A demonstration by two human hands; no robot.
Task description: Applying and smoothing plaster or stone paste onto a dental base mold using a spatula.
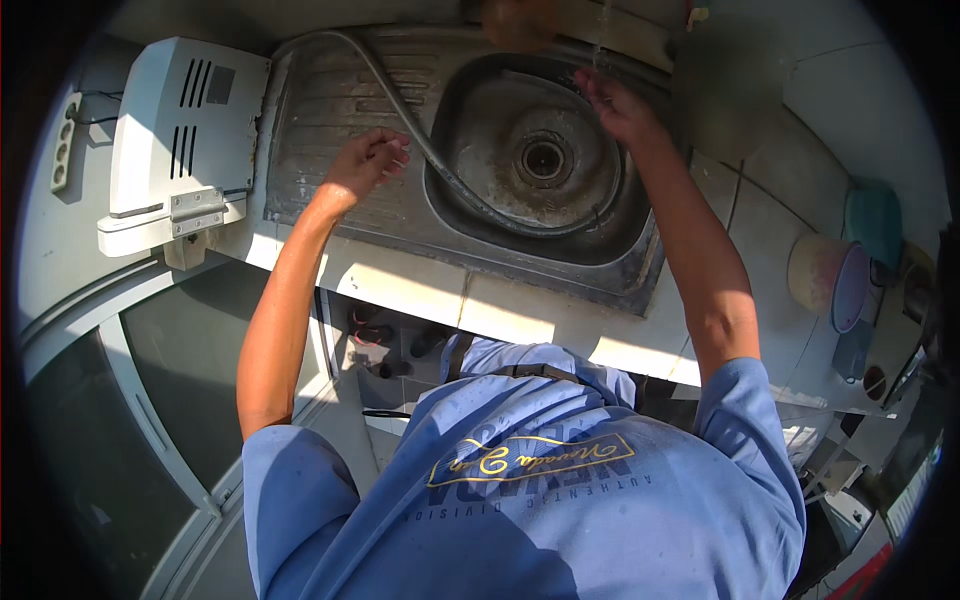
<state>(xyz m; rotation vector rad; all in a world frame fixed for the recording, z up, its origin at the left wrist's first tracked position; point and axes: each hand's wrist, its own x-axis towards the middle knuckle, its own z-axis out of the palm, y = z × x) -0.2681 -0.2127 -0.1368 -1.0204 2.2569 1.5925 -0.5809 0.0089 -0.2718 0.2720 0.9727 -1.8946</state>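
The person's left hand (365, 160) is curled loosely over the ribbed metal drainboard (320, 150), and it holds nothing. Just to its right a grey hose (420, 140) runs past and loops down into the metal sink (620, 270). The right hand (615, 105) is open under a thin stream of water (600, 50) at the sink's far side. The drain hole (543, 158) sits between the hands.

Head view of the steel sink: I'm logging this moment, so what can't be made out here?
- Tap above the worn steel sink: cut off by the top edge, head view.
- Right hand: fingertips blurred under the thin water stream.
- Left hand: curled beside the grey hose; contact unclear.
- Brown round object: cropped, blurred.
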